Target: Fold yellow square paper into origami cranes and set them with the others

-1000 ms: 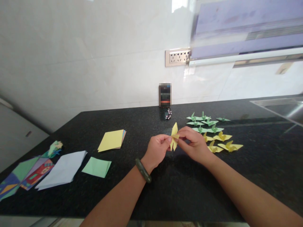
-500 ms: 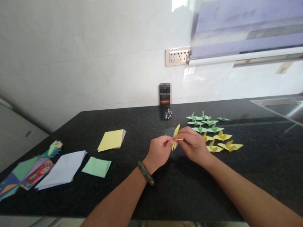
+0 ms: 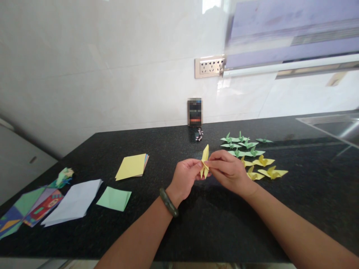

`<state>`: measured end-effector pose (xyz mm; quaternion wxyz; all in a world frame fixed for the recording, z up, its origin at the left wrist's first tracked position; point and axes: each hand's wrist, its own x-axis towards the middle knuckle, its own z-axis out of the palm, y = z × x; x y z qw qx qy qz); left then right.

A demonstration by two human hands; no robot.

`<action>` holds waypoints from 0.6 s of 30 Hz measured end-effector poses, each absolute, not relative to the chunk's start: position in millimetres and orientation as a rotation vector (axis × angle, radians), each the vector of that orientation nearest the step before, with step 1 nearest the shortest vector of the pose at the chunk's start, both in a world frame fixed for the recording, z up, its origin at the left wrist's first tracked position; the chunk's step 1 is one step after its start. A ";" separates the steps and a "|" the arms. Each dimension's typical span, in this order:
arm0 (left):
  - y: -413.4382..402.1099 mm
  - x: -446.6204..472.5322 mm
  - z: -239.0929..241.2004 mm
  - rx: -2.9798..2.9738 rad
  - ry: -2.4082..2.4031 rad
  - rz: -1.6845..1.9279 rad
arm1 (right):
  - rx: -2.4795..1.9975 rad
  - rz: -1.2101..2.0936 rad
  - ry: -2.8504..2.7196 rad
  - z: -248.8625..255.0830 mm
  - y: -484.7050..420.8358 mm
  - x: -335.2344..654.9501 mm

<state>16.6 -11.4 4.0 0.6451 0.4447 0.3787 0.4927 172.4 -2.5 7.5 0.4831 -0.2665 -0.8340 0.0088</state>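
Opens onto a black, speckled counter (image 3: 218, 231), backed by a glossy, pale wall (image 3: 112, 74). Has a beige socket panel (image 3: 209, 67) fixed there, just beside a lilac board (image 3: 280, 26) at upper right. Includes a metal-edged fixture (image 3: 335, 126) at far right, partly cut off, and catches a bright white reflection (image 3: 211, 5) high up on that wall.

Folded paper (image 3: 205, 158) sits between left grip (image 3: 185, 178) and right grip (image 3: 230, 171), over the tabletop (image 3: 224, 228). Folded cranes (image 3: 271, 172) lie right of the right grip, some farther back. Left of the left grip lie a paper stack (image 3: 130, 167), a square sheet (image 3: 113, 198), a paper pile (image 3: 74, 203) and a packet (image 3: 30, 203). Behind both grips, a device (image 3: 195, 112) stands at the wall (image 3: 117, 74), a bead string (image 3: 199, 135) before it.
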 end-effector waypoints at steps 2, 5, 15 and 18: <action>-11.3 16.3 4.1 0.989 0.841 1.119 | -0.648 0.042 -2.075 8.1 -1.9 174.0; -11.1 15.4 5.1 0.934 0.827 1.112 | -0.659 0.075 -2.139 7.5 -0.5 175.8; -10.3 15.4 5.1 0.971 0.928 1.131 | -0.666 0.227 -2.149 6.6 -2.6 173.7; -10.3 15.7 5.0 0.965 0.918 1.145 | -0.780 0.445 -1.916 4.1 -3.6 168.3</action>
